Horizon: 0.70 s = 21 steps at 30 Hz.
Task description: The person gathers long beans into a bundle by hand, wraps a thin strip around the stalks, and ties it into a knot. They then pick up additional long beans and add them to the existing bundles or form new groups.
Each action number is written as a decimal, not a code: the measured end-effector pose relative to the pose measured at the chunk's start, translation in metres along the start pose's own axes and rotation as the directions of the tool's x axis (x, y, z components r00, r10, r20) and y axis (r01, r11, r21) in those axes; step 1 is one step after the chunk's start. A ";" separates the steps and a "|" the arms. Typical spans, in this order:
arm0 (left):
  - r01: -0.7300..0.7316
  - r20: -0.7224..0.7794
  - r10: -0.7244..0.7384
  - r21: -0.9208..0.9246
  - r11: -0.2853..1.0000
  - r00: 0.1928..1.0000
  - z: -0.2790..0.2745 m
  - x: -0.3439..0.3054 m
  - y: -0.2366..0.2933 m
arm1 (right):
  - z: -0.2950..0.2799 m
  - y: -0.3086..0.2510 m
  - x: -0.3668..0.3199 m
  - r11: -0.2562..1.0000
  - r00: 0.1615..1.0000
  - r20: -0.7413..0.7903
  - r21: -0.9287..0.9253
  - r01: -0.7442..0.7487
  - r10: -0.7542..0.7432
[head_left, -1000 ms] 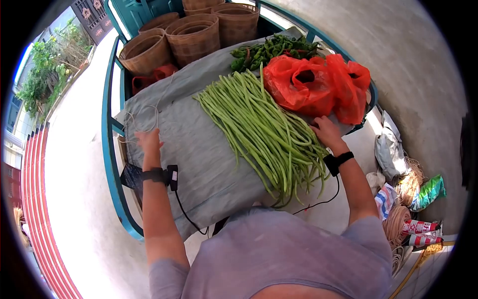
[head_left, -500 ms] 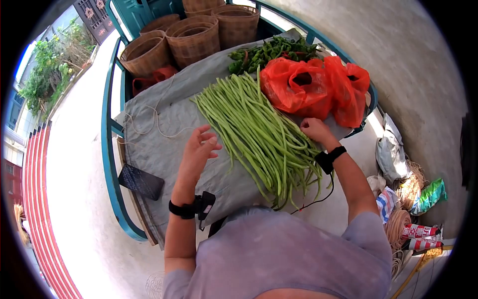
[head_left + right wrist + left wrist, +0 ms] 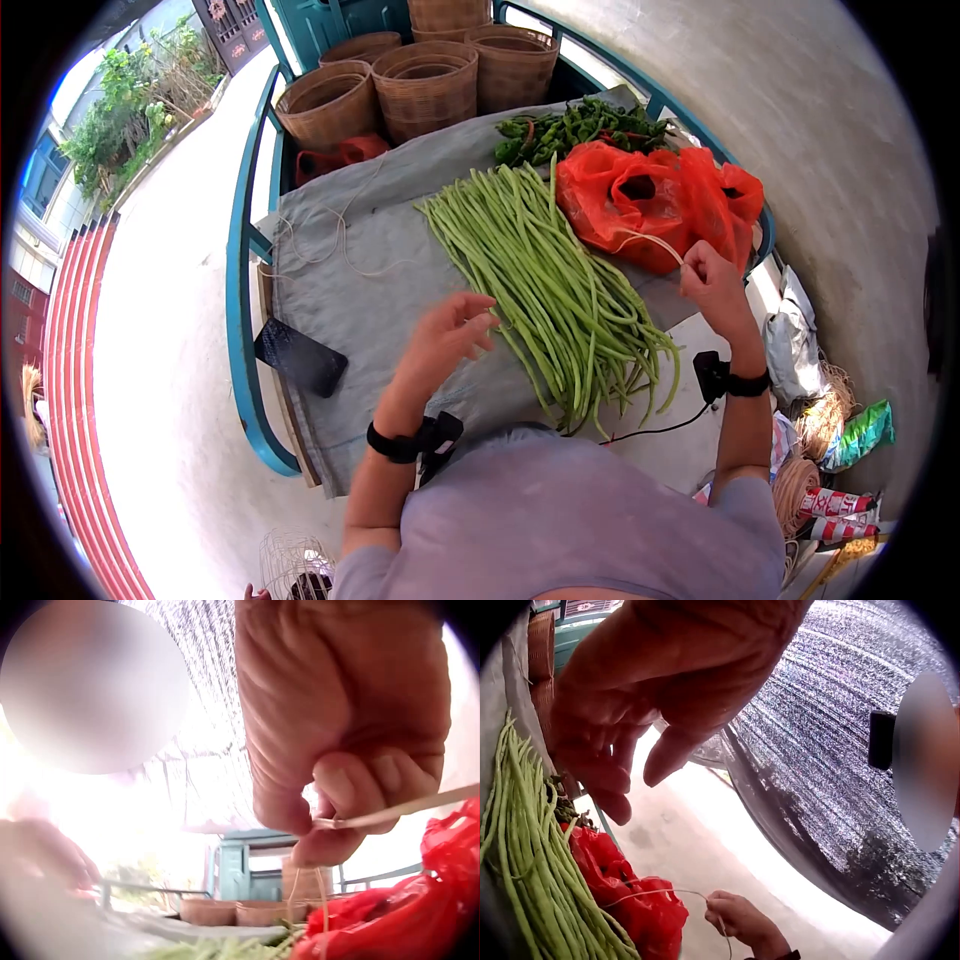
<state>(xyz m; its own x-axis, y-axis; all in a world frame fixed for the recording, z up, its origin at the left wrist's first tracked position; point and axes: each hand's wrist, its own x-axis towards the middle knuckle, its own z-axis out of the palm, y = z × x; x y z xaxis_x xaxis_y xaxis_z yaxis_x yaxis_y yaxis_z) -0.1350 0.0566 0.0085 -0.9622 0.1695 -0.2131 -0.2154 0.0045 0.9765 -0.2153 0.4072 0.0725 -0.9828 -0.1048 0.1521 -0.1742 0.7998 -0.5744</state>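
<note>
Long green beans [image 3: 540,290] lie in a bundle on a grey cloth [image 3: 350,240]. My right hand [image 3: 718,290] is raised at their right, beside the red bags [image 3: 670,200]; in the right wrist view its thumb and fingers pinch a pale strand [image 3: 405,810]. That strand [image 3: 664,890] also shows in the left wrist view, running from the hand across the red bags. My left hand [image 3: 445,345] hovers at the left edge of the beans, fingers loosely bent and holding nothing.
Woven baskets [image 3: 425,90] stand at the back, with green peppers [image 3: 580,130] behind the beans. A phone [image 3: 300,357] and thin string [image 3: 343,235] lie on the cloth at left. A teal rail [image 3: 240,300] borders the cart; sacks [image 3: 793,340] lie on the ground at right.
My left hand has moved right, from the cloth's left side to the beans. My right hand has lifted away from the beans toward the right, with the pale strand in its fingers.
</note>
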 end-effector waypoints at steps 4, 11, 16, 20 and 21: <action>0.025 0.110 -0.017 -0.072 0.997 0.994 0.023 0.001 0.014 | 0.016 -0.058 -0.035 0.884 0.991 -0.107 0.452 0.118 -0.077; -0.118 -0.184 0.107 -0.052 0.992 0.977 0.022 0.015 -0.016 | 0.146 -0.107 -0.046 0.885 0.909 0.317 0.454 0.106 -0.271; -0.038 -0.594 0.032 0.001 0.999 0.804 -0.055 0.030 -0.045 | 0.150 -0.099 -0.050 0.835 0.832 0.433 0.546 0.064 -0.347; 0.140 -0.722 0.292 0.474 0.869 0.627 -0.118 0.033 -0.041 | 0.137 -0.088 -0.060 0.718 0.778 0.589 0.638 -0.279 -0.220; 0.239 -0.738 0.240 0.478 0.845 0.630 -0.142 0.038 -0.047 | 0.134 -0.086 -0.060 0.711 0.765 0.606 0.635 -0.301 -0.218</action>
<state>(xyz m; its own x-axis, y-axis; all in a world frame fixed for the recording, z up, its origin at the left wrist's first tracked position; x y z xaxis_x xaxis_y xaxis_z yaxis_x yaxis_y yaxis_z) -0.1846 -0.0769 -0.0500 -0.7810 -0.6198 0.0760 -0.3323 0.5156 0.7898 -0.1493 0.2651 0.0049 -0.7509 -0.6128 -0.2462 0.1327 0.2252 -0.9652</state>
